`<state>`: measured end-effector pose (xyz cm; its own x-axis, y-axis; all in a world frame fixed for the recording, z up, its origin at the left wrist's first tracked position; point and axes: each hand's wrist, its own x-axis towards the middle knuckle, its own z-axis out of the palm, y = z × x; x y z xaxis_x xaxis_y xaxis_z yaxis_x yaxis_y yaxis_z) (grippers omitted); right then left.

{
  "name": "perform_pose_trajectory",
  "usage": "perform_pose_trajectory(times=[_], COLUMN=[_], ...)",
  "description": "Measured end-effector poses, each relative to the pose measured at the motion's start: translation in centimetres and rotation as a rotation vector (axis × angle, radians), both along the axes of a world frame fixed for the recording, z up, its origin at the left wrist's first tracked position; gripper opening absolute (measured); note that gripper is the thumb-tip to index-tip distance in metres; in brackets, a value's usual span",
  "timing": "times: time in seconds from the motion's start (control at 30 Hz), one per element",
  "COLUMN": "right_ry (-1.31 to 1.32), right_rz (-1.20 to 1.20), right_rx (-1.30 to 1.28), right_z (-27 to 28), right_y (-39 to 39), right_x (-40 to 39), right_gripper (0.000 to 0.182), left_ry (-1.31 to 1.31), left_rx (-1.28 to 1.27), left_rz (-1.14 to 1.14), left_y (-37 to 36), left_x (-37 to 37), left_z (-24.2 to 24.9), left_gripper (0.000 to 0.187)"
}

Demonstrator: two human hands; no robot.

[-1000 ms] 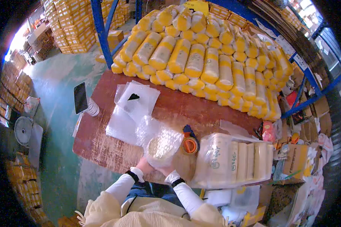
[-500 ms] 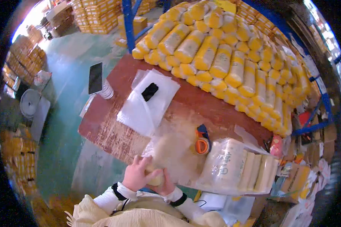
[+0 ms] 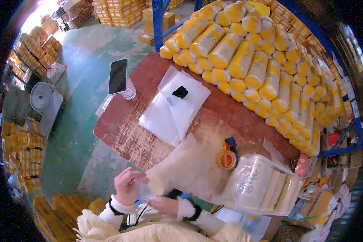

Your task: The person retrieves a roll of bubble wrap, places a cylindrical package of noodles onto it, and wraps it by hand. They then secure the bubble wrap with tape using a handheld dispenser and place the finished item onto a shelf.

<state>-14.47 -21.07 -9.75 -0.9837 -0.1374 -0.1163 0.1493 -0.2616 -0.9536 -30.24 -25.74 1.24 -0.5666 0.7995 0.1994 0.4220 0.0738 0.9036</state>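
At the table's near edge, my left hand (image 3: 127, 186) is closed, its fingers pinching the upper part of a small clear plastic piece (image 3: 144, 190). Just right of it and lower, my right hand (image 3: 164, 205) is closed on the same plastic. Beyond both hands a pale roll (image 3: 156, 181) lies on a beige, translucent sheet (image 3: 185, 161). An orange and blue tape dispenser (image 3: 228, 157) stands at the sheet's right side. Farther back are white plastic sheets (image 3: 169, 115) with a black item (image 3: 180, 92) on top.
A phone (image 3: 118, 76) stands on a coiled holder (image 3: 129, 89) at the table's left edge. Yellow and white wrapped rolls (image 3: 256, 68) are piled behind the red table (image 3: 121, 125). A clear bag of rolls (image 3: 258, 183) lies at the right.
Both hands have moved off the pale roll, toward my body and left, and now hold clear plastic. The beige sheet and roll are more exposed. The whole view has shifted.
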Motion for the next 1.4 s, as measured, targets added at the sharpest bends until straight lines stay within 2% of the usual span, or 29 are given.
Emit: perform_pose_trajectory(times=[0.03, 0.07, 0.1, 0.13, 0.2, 0.23, 0.3, 0.37, 0.4, 0.47, 0.5, 0.53, 0.57, 0.6, 0.7, 0.73, 0.8, 0.83, 0.9, 0.93, 1.03, 1.13, 1.2, 1.3, 1.37, 1.4], right_ry=[0.209, -0.166, -0.233, -0.105, -0.051, -0.069, -0.16, -0.315, -0.338, -0.317, -0.308, -0.161, -0.189, -0.22, -0.36, -0.394, -0.442, -0.446, -0.458, -0.52, -0.471, -0.513, -0.473, -0.544, -0.556, -0.52], right_rz=[0.056, 0.121, -0.058, -0.419, -0.863, -0.774, -0.593, -0.444, -0.548, -0.565, -0.569, -0.614, -0.633, -0.655, -0.663, -0.694, -0.698, -0.716, -0.755, -0.766, -0.706, -0.638, -0.679, -0.645, -0.635, -0.707], right_rx=[0.26, 0.17, 0.1, 0.046, 0.944, 1.299, 1.417, 0.937, 0.861, 0.883, 0.892, 0.924, 0.886, 0.846, 0.71, 0.623, 0.523, 0.464, 0.347, 0.102, 0.106, 0.126, 0.338, 0.571, 0.677, 0.715], right_z=[3.3, 6.8, 8.1, 7.6, 7.5, 7.6, 4.9, -1.9, -3.8, -5.7, -6.0, -4.0, -2.9, -2.1, 0.4, -0.3, -3.3, -5.8, -9.4, -6.5, -8.6, -7.6, -8.7, -4.1, -1.7, -3.1], right_y=[2.5, 5.0, 7.1, 8.3, 11.4, 13.3, 15.8, 17.6, 17.4, 16.3, 15.7, 14.8, 14.6, 14.3, 13.8, 13.9, 14.9, 15.3, 15.8, 15.5, 15.3, 15.0, 14.7, 14.0, 13.2, 12.8], right_x=[0.0, 0.7, 2.1, 3.4, 2.8, 1.5, 1.0, 2.2, 2.5, 3.4, 3.4, 2.7, 2.6, 2.5, 3.0, 3.5, 5.0, 5.6, 6.5, 5.7, 6.8, 9.1, 10.9, 11.0, 11.6, 12.6], right_gripper=[0.038, 0.032, 0.025, 0.03, 0.035, 0.037, 0.037, 0.036, 0.024, 0.014, 0.009, 0.004, 0.006, 0.007, 0.018, 0.025, 0.039, 0.039, 0.039, 0.039, 0.035, 0.032, 0.03, 0.026, 0.02, 0.017], left_ry=[-0.008, -0.016, -0.025, -0.016, -0.125, -0.174, -0.273, -0.419, -0.498, -0.657, -0.752, -0.846, -0.94, -1.008, -1.228, -1.209, -0.932, -0.788, -0.586, -0.487, -0.622, -0.871, -0.951, -0.784, -0.713, -0.651], left_rx=[0.035, 0.069, 0.103, 0.076, 0.149, 0.191, 0.141, 0.103, 0.071, 0.011, 0.01, 0.008, 0.005, 0.17, 0.085, 0.021, -0.236, -0.361, -0.429, -0.459, -0.447, -0.462, -0.416, -0.215, -0.219, -0.225], left_rz=[-0.063, -0.122, -0.177, -0.206, -0.241, -0.258, -0.169, -0.009, 0.014, 0.054, 0.096, 0.138, 0.182, 0.269, 0.536, 0.383, 0.131, 0.007, -0.161, -0.245, -0.15, -0.169, -0.216, -0.368, -0.475, -0.53], left_y=[-0.3, -0.6, -0.9, -1.1, -1.0, -0.9, -1.3, -1.8, -2.2, -2.9, -3.2, -3.5, -3.9, -4.4, -3.9, -4.1, -3.2, -2.5, 0.1, 0.8, 1.7, 1.5, 1.0, -0.1, 0.4, 0.9], left_x=[0.1, 0.1, 0.3, 0.5, -0.1, -0.5, -1.5, -2.9, -4.0, -6.5, -7.1, -7.7, -8.3, -9.1, -11.6, -11.6, -11.7, -11.6, -11.1, -10.8, -10.1, -9.6, -8.8, -6.4, -4.6, -3.8], left_z=[0.6, 1.1, 1.4, 1.7, 0.6, 0.3, 0.3, -1.0, -2.3, -5.9, -7.5, -9.0, -10.7, -12.4, -13.0, -13.7, -15.2, -15.5, -15.1, -15.1, -16.0, -12.8, -10.5, -8.8, -2.8, -0.3], left_gripper=[0.018, 0.018, 0.019, 0.017, 0.014, 0.013, 0.01, 0.01, 0.009, 0.007, 0.007, 0.008, 0.008, 0.015, 0.028, 0.038, 0.039, 0.039, 0.038, 0.037, 0.031, 0.029, 0.031, 0.029, 0.025, 0.024])
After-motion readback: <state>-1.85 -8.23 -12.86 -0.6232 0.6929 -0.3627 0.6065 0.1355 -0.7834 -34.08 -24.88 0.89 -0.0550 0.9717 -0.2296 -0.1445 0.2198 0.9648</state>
